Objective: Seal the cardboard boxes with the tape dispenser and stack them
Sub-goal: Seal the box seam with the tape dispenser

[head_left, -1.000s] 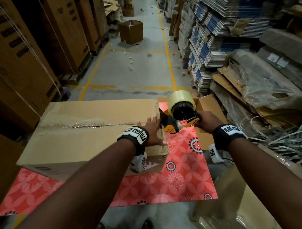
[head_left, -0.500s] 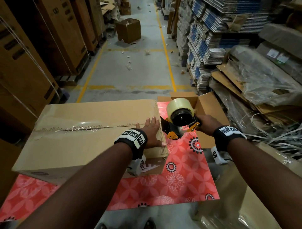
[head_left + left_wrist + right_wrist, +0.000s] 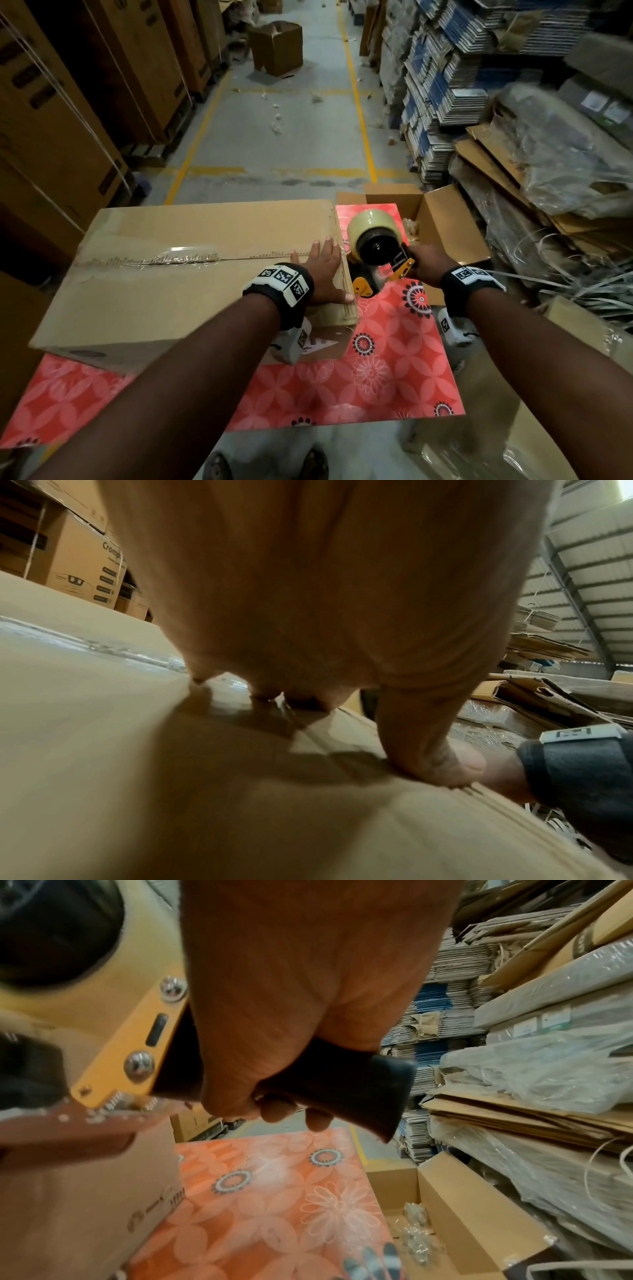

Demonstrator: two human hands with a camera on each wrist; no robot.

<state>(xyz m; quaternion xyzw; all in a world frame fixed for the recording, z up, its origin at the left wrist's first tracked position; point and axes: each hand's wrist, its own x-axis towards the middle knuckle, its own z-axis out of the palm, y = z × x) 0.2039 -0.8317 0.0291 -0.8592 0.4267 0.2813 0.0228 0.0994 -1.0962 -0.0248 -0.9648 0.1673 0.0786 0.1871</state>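
Head view: nearest, red flowered worktop (image 3: 394, 370). On it the big cardboard box (image 3: 164, 274), tape already along its top seam. Left hand (image 3: 323, 270) lies flat, fingers straight, pressing the box top at its right edge. Just beside that edge, right hand (image 3: 426, 263) is wrapped round the black handle of the tape dispenser (image 3: 376, 246), roll up, nose down by the box end.

Judged step: finishing the strip over the end, or cutting it. Next move needs the blade pulled against the taut tape while the flat hand steadies.

Beyond, small open box (image 3: 442, 222) waits unsealed. Blade contact hidden; no stack visible.
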